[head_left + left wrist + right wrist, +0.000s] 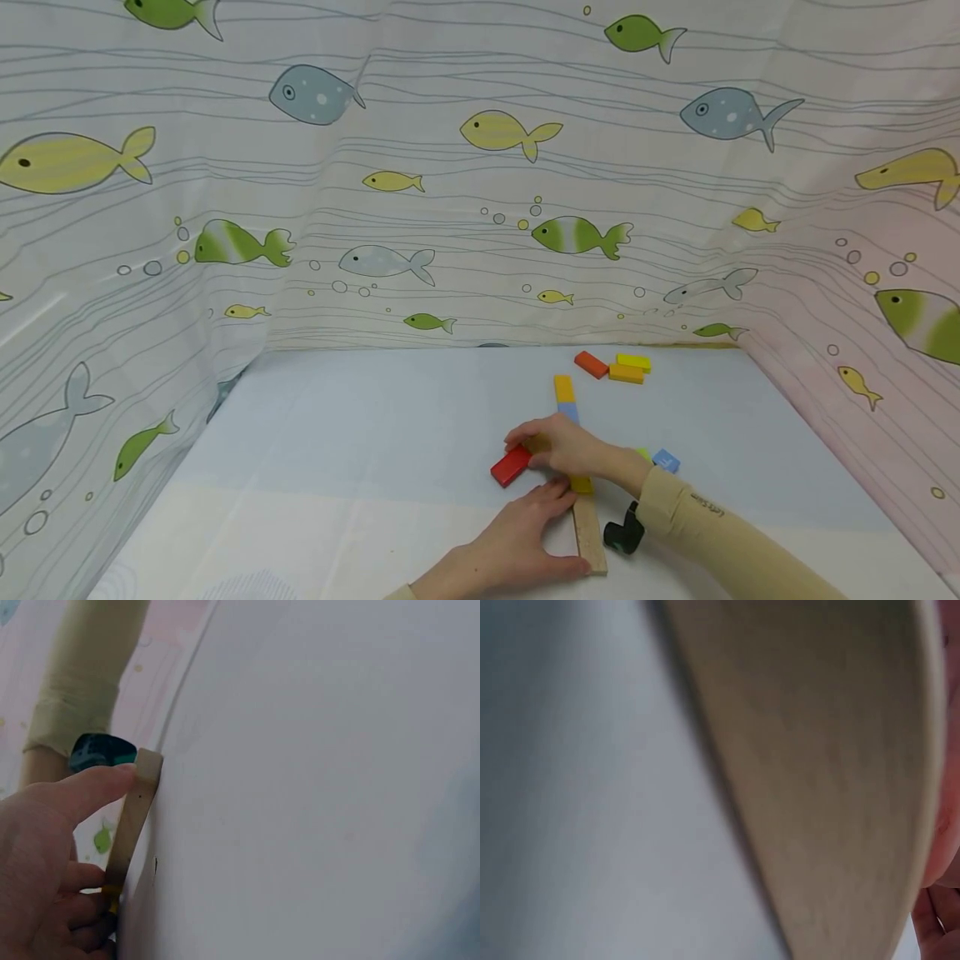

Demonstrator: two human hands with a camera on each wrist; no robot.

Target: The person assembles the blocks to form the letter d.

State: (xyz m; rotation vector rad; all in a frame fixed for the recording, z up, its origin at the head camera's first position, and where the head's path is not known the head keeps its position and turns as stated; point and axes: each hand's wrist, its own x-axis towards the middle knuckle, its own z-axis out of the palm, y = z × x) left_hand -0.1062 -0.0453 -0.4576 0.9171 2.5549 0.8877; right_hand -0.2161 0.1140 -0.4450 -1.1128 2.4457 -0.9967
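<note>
In the head view, your right hand (566, 446), right of centre low in the frame, pinches a mustard block (537, 444), mostly hidden by its fingers; a red block (510, 467) lies just left of them on the worktop (360, 433). Your left hand (517, 533), lower down, has thumb and fingers wide apart along a wooden strip (589, 537), the thumb touching its bottom end. Farther up, an orange block (564, 388) and a blue block (568, 411) lie end to end.
</note>
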